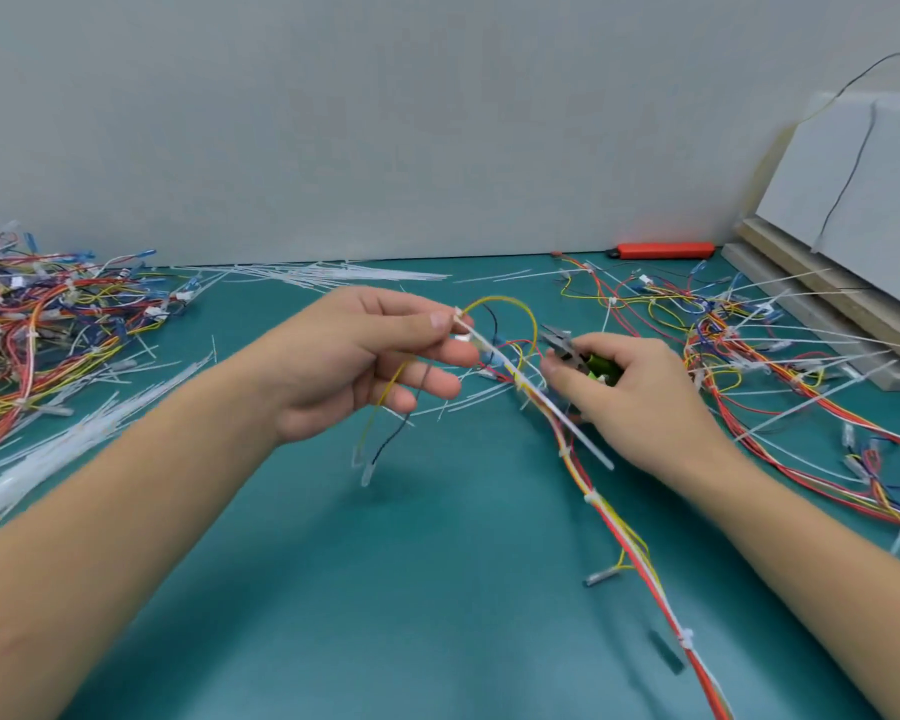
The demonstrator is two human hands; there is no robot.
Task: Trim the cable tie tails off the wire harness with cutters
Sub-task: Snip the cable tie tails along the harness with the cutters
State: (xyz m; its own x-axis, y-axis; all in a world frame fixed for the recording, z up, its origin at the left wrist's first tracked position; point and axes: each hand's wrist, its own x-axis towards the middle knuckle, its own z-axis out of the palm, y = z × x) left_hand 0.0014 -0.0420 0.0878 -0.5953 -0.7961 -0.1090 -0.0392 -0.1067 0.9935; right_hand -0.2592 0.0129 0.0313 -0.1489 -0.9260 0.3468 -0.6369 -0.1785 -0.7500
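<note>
Teal work mat (437,589) against a pale grey wall (385,122). One long white cable tie tail (541,397), slanting from upper left to lower right, is pinched by the left hand (365,356) above the red-and-yellow wire harness (640,553); green-handled cutters (583,356) are gripped by the right hand (640,397).

The table (385,589) has a matt teal mat surface. The ties (541,402) are translucent white plastic. The cutters (575,353) have grey metal jaws and glossy green plastic handles. Wires (640,558) carry smooth coloured insulation.
</note>
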